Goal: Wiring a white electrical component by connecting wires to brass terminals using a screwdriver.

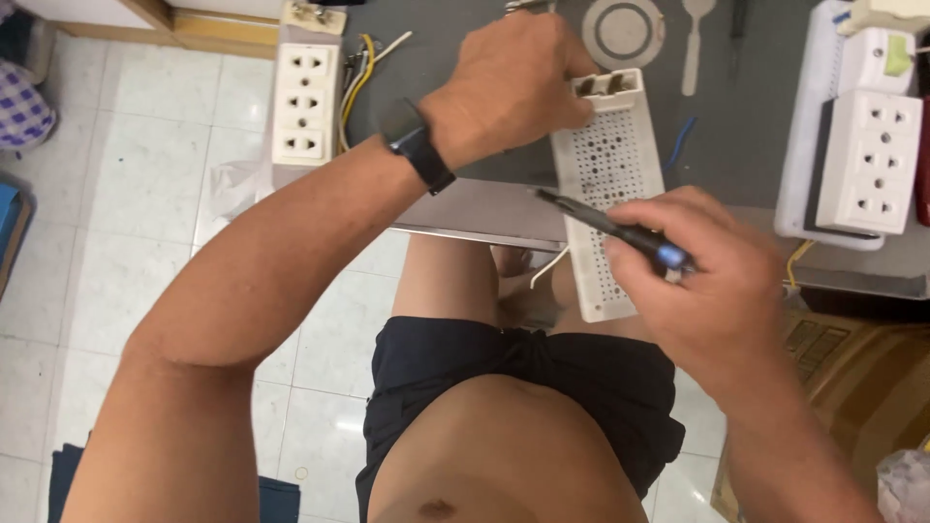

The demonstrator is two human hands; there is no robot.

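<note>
A long white perforated casing (608,160) lies over the near edge of the grey worktop (736,126), its lower end hanging past the rim. My left hand (509,82), with a black wristband on the wrist, grips the casing's far end. My right hand (707,281) holds a dark screwdriver (610,225) with a blue band, its tip pointing left across the casing's lower half.
A white socket strip (303,102) with yellow wires (356,82) lies at the worktop's left end. Another white socket strip (867,160) sits on a white housing at the right. A round ring (623,31) and a flat spoon-shaped part (694,44) lie at the back. Tiled floor below; a cardboard box (852,387) at the right.
</note>
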